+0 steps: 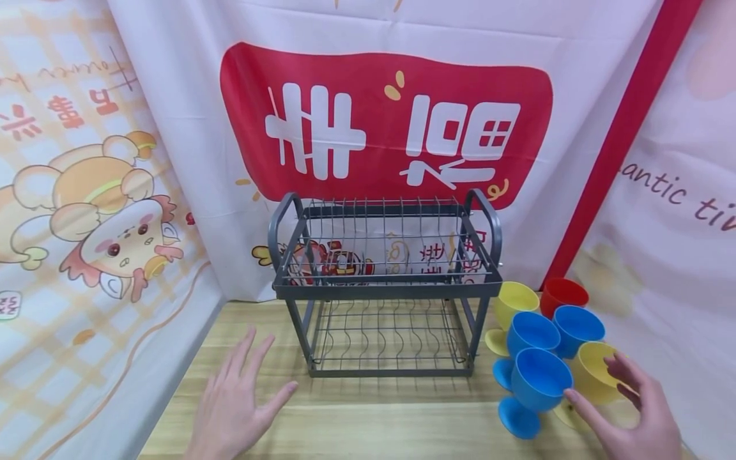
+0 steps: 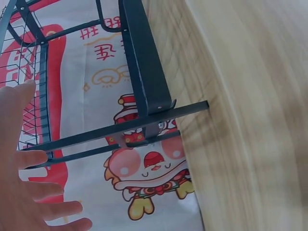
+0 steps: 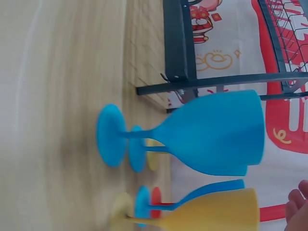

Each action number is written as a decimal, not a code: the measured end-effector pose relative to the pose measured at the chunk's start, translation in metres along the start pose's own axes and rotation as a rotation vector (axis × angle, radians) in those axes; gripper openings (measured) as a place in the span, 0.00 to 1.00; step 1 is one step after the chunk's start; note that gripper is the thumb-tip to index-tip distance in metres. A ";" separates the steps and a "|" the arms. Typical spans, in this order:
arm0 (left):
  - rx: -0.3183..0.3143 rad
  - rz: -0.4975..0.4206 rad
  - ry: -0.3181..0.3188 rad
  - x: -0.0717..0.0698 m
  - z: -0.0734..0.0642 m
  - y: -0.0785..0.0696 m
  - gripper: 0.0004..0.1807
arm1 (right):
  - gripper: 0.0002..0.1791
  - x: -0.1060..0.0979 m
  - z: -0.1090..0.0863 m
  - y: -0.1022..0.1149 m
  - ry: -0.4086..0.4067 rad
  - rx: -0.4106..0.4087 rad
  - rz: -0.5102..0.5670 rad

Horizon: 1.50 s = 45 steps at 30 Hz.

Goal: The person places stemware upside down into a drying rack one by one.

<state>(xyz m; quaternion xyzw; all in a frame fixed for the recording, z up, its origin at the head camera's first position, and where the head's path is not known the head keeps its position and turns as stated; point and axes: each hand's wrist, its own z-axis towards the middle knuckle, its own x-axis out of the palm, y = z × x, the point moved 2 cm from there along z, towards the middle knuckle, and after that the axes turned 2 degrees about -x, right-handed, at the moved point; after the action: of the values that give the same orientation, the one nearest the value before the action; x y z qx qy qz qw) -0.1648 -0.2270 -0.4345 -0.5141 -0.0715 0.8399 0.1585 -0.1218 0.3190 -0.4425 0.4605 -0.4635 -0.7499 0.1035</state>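
Note:
On the right of the table stands a group of plastic goblets: a front blue goblet [image 1: 540,380], a front yellow goblet [image 1: 595,377], two more blue goblets, a back yellow goblet [image 1: 514,303] and a red goblet [image 1: 563,296]. My right hand [image 1: 638,409] hovers by the front pair, thumb tip overlapping the blue rim in the head view and fingers spread at the yellow one. Only its fingertips [image 3: 297,202] enter the right wrist view, away from the cups. My left hand [image 1: 236,396] is spread with nothing in it, left of the dark two-tier dish rack [image 1: 388,292].
The rack stands mid-table with wire shelves and raised side handles. Behind it hangs a white cloth [image 1: 190,76] with a red printed panel, and printed cloths flank both sides. The wooden tabletop [image 1: 391,421] runs along the front.

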 end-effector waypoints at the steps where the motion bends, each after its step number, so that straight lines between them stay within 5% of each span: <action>1: -0.008 -0.007 0.002 0.001 -0.002 0.000 0.47 | 0.61 0.001 -0.001 -0.002 -0.010 0.031 0.017; 8: -0.052 -0.089 -0.039 0.010 -0.014 0.002 0.43 | 0.62 0.014 -0.012 -0.014 -0.005 0.175 0.097; 16: -0.085 -0.129 -0.036 0.027 -0.028 0.007 0.42 | 0.67 0.035 -0.016 -0.030 0.047 0.233 0.133; 29: 0.035 -0.137 -0.084 0.059 -0.045 0.003 0.43 | 0.77 0.063 -0.008 -0.059 0.177 0.293 0.183; 45: 0.054 -0.154 -0.061 0.073 -0.048 -0.009 0.43 | 0.80 0.085 0.005 -0.066 0.288 0.266 0.231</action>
<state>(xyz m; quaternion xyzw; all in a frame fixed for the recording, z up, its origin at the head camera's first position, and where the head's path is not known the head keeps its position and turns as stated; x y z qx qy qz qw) -0.1509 -0.1961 -0.5153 -0.4767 -0.0931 0.8422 0.2340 -0.1547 0.3083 -0.5443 0.5163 -0.5885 -0.5917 0.1922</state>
